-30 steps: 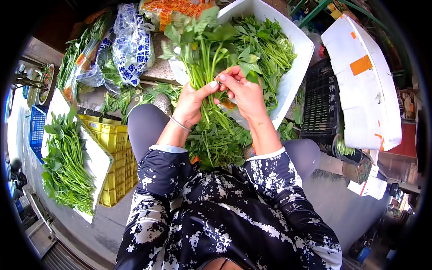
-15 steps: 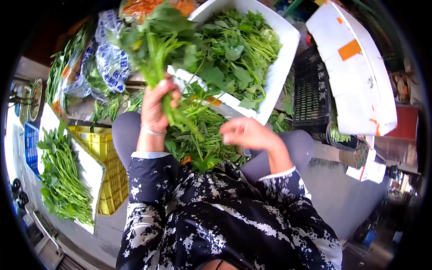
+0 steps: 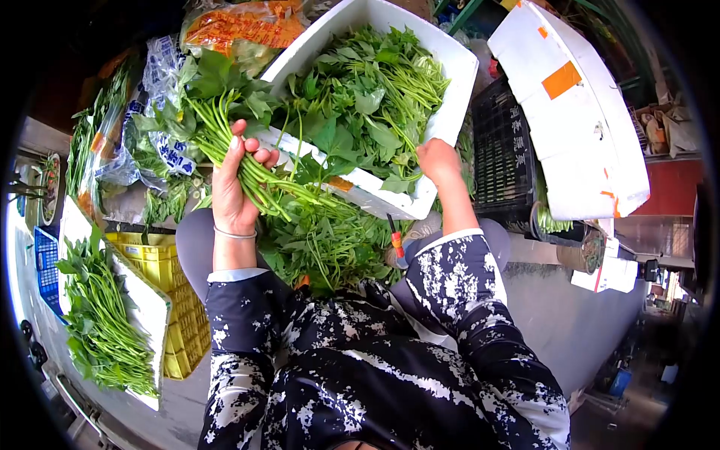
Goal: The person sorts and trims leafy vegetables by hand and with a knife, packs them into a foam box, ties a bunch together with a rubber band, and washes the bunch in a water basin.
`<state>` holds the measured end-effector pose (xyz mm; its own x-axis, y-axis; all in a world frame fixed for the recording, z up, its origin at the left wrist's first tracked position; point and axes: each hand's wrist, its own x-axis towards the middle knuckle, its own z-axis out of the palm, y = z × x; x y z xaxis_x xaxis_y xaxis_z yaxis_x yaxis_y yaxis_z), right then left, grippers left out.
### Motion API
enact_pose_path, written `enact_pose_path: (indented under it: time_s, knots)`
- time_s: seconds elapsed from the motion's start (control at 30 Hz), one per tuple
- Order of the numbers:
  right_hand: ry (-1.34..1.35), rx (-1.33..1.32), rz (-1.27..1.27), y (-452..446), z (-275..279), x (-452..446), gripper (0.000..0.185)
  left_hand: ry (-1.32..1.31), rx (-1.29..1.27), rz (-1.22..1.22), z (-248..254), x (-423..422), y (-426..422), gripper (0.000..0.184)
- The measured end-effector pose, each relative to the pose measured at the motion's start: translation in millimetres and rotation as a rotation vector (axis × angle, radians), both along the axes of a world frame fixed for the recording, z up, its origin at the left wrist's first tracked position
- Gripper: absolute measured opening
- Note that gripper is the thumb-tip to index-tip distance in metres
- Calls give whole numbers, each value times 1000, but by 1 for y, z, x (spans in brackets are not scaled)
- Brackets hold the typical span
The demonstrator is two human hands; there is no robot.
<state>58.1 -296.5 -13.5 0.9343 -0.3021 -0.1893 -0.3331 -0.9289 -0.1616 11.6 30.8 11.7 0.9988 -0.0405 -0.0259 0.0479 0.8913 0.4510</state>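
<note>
My left hand (image 3: pixel 238 187) is wrapped around a bunch of leafy green stems (image 3: pixel 225 139), leaves pointing away from me and the cut ends towards my lap. Inside the near right rim of the white foam box (image 3: pixel 461 82), my right hand (image 3: pixel 440 161) is closed against the loose leafy greens (image 3: pixel 375 97). Its fingertips are turned away, so what they pinch is hidden. More greens (image 3: pixel 322 240) are heaped between my knees below the box. A small tool with a red and orange handle (image 3: pixel 397 240) stands beside that heap.
On my left, bundled greens (image 3: pixel 109 322) lie on a white foam board (image 3: pixel 154 307) by yellow crates (image 3: pixel 184 330). Printed plastic bags (image 3: pixel 244 26) lie at the far left. A black crate (image 3: pixel 502 157) and a white foam lid (image 3: pixel 577 97) stand to the right.
My right hand has moved from above the lap heap, forward and right, to the greens in the box. The bunch in my left hand has tilted left and lowered.
</note>
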Motion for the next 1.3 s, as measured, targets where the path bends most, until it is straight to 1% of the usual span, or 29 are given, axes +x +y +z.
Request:
enact_pose_path:
  time_s: [0.07, 0.1, 0.13, 0.2, 0.23, 0.27, 0.33, 0.37, 0.43, 0.47, 0.53, 0.57, 0.63, 0.67, 0.73, 0.77, 0.8, 0.83, 0.87, 0.9, 0.93, 1.0, 1.1, 1.2, 1.27, 1.3]
  knots:
    - [58, 5, 32, 3, -18, 9, 30, 4, 14, -12, -3, 5, -4, 31]
    - [138, -34, 20, 12, -11, 8, 29, -4, -10, -23, -5, 6, -3, 31]
    - [136, -30, 28, 15, -6, 4, 29, -7, -15, -20, -5, 6, -4, 31]
    - [50, 151, -6, 21, 2, -4, 29, 8, -3, 14, -4, 4, -7, 31]
    - [-19, 202, -23, 24, 10, -13, 27, 13, -6, 22, -4, 3, -7, 31]
    - [-14, 202, -20, 26, 12, -20, 27, 41, 16, 35, -3, 3, -7, 30]
    - [-296, 614, -64, 30, 15, -34, 22, 65, 41, 40, -4, 4, -7, 29]
    - [-302, 617, -65, 32, 17, -39, 22, 87, 79, 17, -5, 6, -7, 27]
    - [-409, 1017, -53, 42, 32, -50, 19, 133, 157, 0, -6, 8, -12, 21]
    - [-332, 1109, -118, 48, 48, -59, 18, 124, 183, 5, -5, 8, -16, 15]
    - [-301, 1333, -103, 55, 55, -68, 19, 153, 223, -9, -2, 5, -25, 14]
    - [-299, 1341, -94, 60, 56, -72, 19, 157, 244, -4, 0, 3, -28, 15]
    - [-293, 1464, -82, 73, 57, -76, 18, 189, 292, 24, 1, 3, -34, 18]
    - [-282, 1477, -73, 79, 54, -78, 18, 211, 325, 45, 4, 1, -37, 20]
    - [-469, 1328, 54, 91, 45, -78, 19, 222, 366, 51, 2, 1, -43, 24]
    - [-534, 1327, 94, 98, 43, -78, 16, 209, 347, 37, 2, 1, -47, 24]
    - [-528, 1340, 95, 105, 42, -79, 16, 199, 329, 23, 2, 0, -50, 24]
    - [-559, 1222, 133, 110, 41, -82, 14, 194, 333, 12, 5, -1, -54, 24]
    - [-592, 1103, 171, 115, 40, -83, 12, 161, 382, -29, 1, -1, -56, 28]
    - [-611, 916, 191, 118, 41, -85, 11, 165, 393, -40, 0, -2, -59, 26]
    - [-609, 920, 193, 122, 43, -85, 11, 168, 400, -50, 0, -1, -62, 24]
    - [-725, 696, 404, 126, 46, -89, 12, 203, 383, -13, -1, -1, -65, 19]
    - [-686, 697, 424, 131, 40, -94, 13, 279, 336, 78, -7, 5, -60, 18]
    - [-664, 726, 449, 132, 28, -98, 14, 217, 254, 120, -7, 6, -54, 17]
    - [-543, 805, 359, 134, 30, -103, 16, 244, 262, 113, -4, 4, -53, 16]
    - [-540, 806, 356, 134, 28, -104, 16, 266, 274, 105, -1, 3, -52, 15]
